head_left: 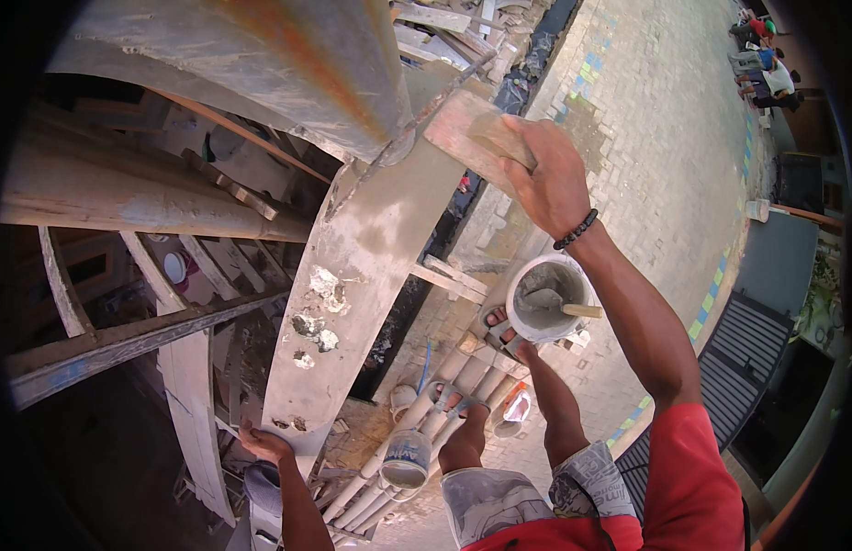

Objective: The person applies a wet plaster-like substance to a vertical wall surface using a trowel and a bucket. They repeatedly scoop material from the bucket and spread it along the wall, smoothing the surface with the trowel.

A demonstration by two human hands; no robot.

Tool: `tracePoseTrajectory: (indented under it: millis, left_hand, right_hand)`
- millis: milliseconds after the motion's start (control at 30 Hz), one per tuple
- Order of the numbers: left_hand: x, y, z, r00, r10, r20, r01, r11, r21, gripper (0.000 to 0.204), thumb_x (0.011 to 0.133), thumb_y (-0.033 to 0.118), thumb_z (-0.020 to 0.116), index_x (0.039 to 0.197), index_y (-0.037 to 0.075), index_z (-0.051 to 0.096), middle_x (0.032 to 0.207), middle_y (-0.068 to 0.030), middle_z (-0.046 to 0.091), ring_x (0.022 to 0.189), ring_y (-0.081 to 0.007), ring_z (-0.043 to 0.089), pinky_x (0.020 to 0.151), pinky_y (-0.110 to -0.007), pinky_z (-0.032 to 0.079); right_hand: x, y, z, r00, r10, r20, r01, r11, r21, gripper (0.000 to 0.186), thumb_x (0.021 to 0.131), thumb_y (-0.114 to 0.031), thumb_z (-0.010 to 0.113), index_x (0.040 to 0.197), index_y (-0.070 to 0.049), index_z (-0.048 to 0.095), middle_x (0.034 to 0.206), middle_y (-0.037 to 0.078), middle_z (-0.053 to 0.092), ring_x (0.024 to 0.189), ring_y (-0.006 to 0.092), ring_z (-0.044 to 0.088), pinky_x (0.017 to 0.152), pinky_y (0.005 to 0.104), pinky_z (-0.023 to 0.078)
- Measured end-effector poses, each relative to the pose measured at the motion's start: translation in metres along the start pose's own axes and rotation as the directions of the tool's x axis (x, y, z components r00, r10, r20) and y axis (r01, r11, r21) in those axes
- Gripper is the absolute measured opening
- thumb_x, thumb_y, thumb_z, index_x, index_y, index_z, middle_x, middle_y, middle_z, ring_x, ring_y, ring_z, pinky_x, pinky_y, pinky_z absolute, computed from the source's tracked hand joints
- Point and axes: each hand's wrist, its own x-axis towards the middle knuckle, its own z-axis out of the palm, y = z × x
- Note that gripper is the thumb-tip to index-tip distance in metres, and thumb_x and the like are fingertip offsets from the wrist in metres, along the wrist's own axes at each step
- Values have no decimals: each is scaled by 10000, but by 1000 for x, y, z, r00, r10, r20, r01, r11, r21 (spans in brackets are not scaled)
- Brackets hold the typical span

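My right hand (pixel 547 173) is closed round the handle of a worn wooden plastering float (pixel 455 138). The float's board is at the upper end of a grey concrete ledge (pixel 375 239), beside a rough, protruding rod (pixel 417 124). The ledge has a damp smooth patch near the float and several pitted, whitish spots lower down. At the ledge's lower end my left hand (pixel 266 444) grips its edge, with the fingertips partly hidden. Below my right forearm stands a bucket of wet grey mortar (pixel 547 296); a trowel with a wooden handle (pixel 582 310) lies in it.
My feet stand high up, by bamboo poles (pixel 375 477) and a board. A paint bucket (pixel 408 459) hangs or stands near the poles. Left are a bamboo beam (pixel 151 197) and a wooden frame (pixel 160 335). Paving (pixel 646 156) lies below; several people (pixel 766 73) sit far right.
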Motion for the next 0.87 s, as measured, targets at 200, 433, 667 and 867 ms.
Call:
tracePoseTrajectory:
  millis: [200,433,667,867]
  left_hand:
    - [3,12,-4,995,-88,40,89,996,-23,281,855,93,392,967,-71,592,944,-220,600,905,-353,568,809,-414,432]
    - [3,9,-8,997,-65,41,67,996,-57,285,864,99,393,993,-55,595,976,-216,603,934,-351,567,843,-412,429]
    - [2,1,-3,999,-44,19,45,999,-27,286,861,108,386,989,-49,588,966,-210,603,928,-360,565,835,-422,429]
    - [4,-14,1,992,-90,86,96,993,-72,251,869,98,413,1006,-29,581,1068,-200,585,1003,-340,533,866,-414,394]
  right_hand:
    - [-18,-17,-13,984,-2,179,-16,995,103,450,696,-40,642,1130,-37,522,879,144,505,833,327,489,744,396,407]
    - [-21,-8,-25,989,118,93,-126,988,88,438,721,-62,639,1142,-26,524,905,158,511,859,330,500,767,391,411]
    - [4,6,-4,999,44,22,-46,996,83,430,722,-60,630,1138,-29,530,898,164,525,844,343,508,765,395,421]
    - [-11,-11,-11,973,32,228,-55,994,95,471,727,-93,638,1181,-47,520,906,163,530,858,324,517,777,409,422]
